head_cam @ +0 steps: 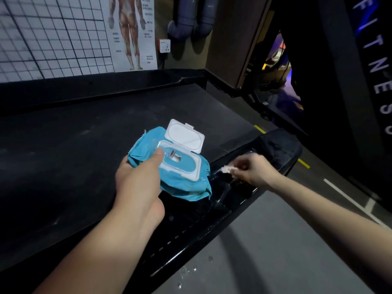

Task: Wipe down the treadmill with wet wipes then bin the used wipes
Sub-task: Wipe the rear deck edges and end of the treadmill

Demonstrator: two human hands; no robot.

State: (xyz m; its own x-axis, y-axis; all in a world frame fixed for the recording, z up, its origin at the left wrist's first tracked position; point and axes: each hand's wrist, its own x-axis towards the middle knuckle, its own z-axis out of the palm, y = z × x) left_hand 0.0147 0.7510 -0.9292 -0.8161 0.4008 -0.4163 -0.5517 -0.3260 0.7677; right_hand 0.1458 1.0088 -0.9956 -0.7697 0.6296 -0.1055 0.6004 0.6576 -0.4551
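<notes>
The left hand (137, 183) grips the blue wipes pack (182, 185) above the treadmill belt (84, 145), thumb on top, white lid (184, 137) flipped open. The right hand (254, 168) pinches a small white wipe (226, 169) over the wet side rail (277, 145), just beside the pack.

Before me the treadmill belt (84, 145) is dark and scuffed; its side rail (201, 225) is wet, and droplets (184, 270) dot the floor (265, 251).
</notes>
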